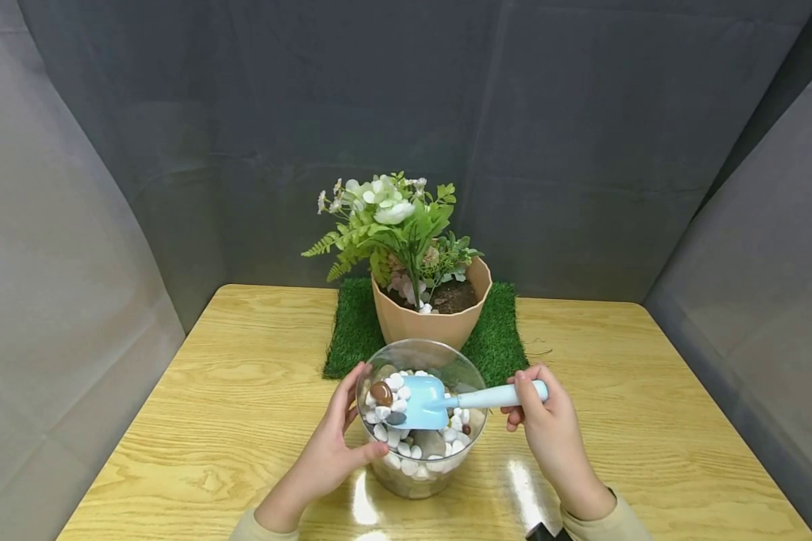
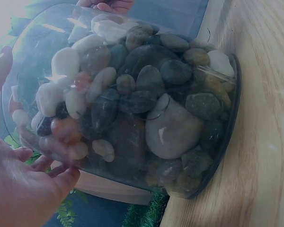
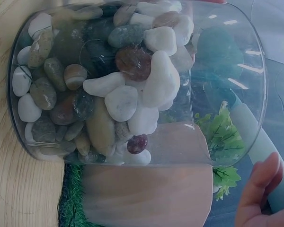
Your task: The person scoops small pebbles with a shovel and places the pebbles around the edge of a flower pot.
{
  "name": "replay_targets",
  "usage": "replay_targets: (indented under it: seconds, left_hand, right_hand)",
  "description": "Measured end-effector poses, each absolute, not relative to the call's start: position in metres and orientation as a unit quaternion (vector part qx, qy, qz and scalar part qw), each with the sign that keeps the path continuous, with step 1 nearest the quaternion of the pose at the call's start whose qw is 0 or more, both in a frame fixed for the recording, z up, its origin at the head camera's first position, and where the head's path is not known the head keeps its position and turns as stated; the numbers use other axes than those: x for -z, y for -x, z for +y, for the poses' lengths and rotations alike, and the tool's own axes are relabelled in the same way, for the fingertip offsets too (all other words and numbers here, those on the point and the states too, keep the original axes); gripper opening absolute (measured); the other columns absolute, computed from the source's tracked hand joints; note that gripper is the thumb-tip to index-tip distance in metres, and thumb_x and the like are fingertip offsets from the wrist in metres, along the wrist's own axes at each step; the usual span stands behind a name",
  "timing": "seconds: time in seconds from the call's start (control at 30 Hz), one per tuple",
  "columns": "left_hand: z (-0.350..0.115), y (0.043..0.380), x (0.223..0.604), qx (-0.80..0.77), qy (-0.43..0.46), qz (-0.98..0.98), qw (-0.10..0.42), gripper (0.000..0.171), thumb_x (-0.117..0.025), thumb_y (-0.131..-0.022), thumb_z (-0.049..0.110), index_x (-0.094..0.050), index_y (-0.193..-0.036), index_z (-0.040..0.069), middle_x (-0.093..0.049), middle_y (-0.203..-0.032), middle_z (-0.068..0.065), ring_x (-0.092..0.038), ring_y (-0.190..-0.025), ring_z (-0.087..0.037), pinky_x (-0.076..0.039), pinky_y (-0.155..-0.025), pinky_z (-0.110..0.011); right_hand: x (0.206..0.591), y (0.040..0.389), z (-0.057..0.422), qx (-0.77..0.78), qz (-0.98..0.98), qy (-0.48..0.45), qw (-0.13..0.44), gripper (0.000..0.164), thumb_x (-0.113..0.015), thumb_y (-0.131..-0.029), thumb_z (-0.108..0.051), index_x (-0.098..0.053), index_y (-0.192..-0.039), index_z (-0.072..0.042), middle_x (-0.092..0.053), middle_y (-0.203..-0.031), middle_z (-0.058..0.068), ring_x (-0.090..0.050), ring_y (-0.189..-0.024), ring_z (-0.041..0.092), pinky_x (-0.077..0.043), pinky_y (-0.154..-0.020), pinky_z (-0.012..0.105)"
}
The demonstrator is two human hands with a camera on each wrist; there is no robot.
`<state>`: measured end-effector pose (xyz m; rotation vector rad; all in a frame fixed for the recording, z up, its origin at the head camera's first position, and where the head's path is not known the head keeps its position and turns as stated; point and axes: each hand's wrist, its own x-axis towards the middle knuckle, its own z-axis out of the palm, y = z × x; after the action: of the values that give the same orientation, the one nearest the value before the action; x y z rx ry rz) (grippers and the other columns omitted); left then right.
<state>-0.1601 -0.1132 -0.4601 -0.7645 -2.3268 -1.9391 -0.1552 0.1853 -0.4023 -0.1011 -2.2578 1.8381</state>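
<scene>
Head view: the right hand [image 1: 548,424] grips a light-blue plastic trowel [image 1: 428,406], extending leftward from it over smooth white pebbles [image 1: 380,433] in a clear cylindrical container [image 1: 416,487] — the left hand [image 1: 333,451] clasps the container, just to its right.

Peach flowerpot [image 1: 426,328] on green turf mat [image 1: 354,330], leafy white flowers [image 1: 395,213], wooden tabletop [image 1: 622,406], grey cloth backdrop [image 1: 582,150]

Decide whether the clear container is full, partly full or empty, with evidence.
Partly full: the right wrist view shows pebbles piled inside the clear container, stopping mostly short of its rim.
</scene>
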Motion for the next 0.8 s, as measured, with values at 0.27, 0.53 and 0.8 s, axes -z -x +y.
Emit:
replay_targets:
  seconds: [0.27,0.53,0.8]
  left_hand:
    - [-0.113,0.160,0.460,0.619,0.242,-0.747,0.007,0.107,-0.084,-0.086,0.033,-0.013,-0.166,0.029,-0.016,-0.171,-0.020,-0.019,-0.155,-0.049,-0.024,-0.120,-0.068]
    - [-0.113,0.160,0.461,0.617,0.241,-0.749,0.007,0.107,-0.084,-0.087,0.035,-0.012,-0.166,0.030,-0.017,-0.171,-0.019,-0.020,-0.154,-0.049,-0.024,-0.120,-0.069]
    - [-0.113,0.160,0.461,0.619,0.238,-0.748,0.003,0.106,-0.084,-0.087,0.034,-0.012,-0.166,0.030,-0.017,-0.172,-0.017,-0.019,-0.155,-0.049,-0.023,-0.120,-0.070]
  right_hand:
    - [0.402,0.154,0.184,-0.606,-0.784,0.013,0.137,0.024,-0.047,-0.110,-0.013,-0.054,-0.099,0.007,-0.064,-0.074,0.004,-0.056,-0.056,0.009,-0.058,-0.054,0.024]
    - [0.402,0.153,0.178,-0.595,-0.789,-0.007,0.154,0.022,-0.049,-0.108,-0.009,-0.056,-0.097,0.008,-0.063,-0.070,0.003,-0.056,-0.053,0.008,-0.058,-0.051,0.024]
    - [0.404,0.155,0.173,-0.595,-0.791,-0.004,0.145,0.022,-0.049,-0.109,-0.010,-0.054,-0.097,0.007,-0.063,-0.071,0.000,-0.055,-0.054,0.007,-0.057,-0.052,0.024]
